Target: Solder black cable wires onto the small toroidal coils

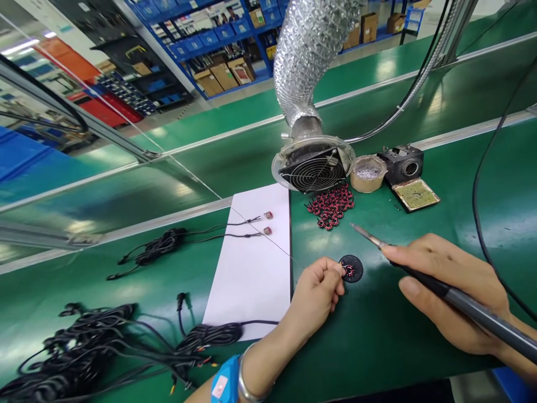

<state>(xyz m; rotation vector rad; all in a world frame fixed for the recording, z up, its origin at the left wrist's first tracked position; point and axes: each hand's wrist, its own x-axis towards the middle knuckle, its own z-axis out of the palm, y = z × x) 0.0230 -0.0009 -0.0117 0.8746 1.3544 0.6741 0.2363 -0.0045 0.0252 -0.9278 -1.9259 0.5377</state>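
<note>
The left hand [314,296] is reaching in from seven o'clock, its thumb and forefinger pinching together on a small red coil [349,271] of glossy wound wire. The coil is sitting on a flat black disc [356,263], round and matte, which is lying on the smooth green mat [377,336]. A hair-thin wire [188,173] is running in from ten o'clock towards the same fingertips; whether they are gripping it I cannot tell.

The right hand [444,291] is wrapping around the dark, slim handle of a soldering iron [461,305]. Its pointed metal tip is hovering at one o'clock of the disc, near it but not touching.

At eleven o'clock of the disc a loose pile of coils [330,206] is lying, red and knobbly. Just beyond it a round wire-grilled fan [312,170] is hanging from a crinkled silver foil duct [310,50]. To the fan's three o'clock a shallow round pot [368,172] is sitting beside a boxy black stand [403,162] and a square tray [416,194].

At nine o'clock a white paper sheet [255,263] is lying flat, with two thin leads [267,223] crossing onto it. Tangled black cable bundles [84,347] are resting at eight o'clock. A blue wrist strap [224,383] and a metal bangle [243,375] are circling the left wrist.
</note>
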